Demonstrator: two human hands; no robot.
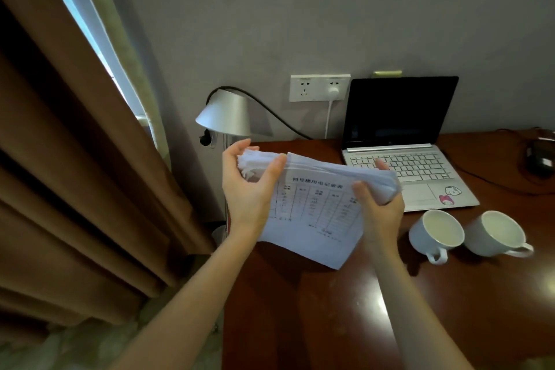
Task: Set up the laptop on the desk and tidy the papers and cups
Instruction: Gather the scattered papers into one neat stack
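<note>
My left hand [249, 186] and right hand [380, 204] grip the papers [318, 213] above the desk [375, 309], by the open laptop [402, 147].

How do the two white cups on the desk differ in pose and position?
The left cup stands nearer the laptop and the right hand; the right cup stands farther right. The left cup's handle points toward the camera; the right cup's handle points right. Both are white, upright, look empty, and stand side by side.

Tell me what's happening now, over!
Left hand and right hand both grip the paper stack above desk. Laptop open. Two cups nearby.
</note>
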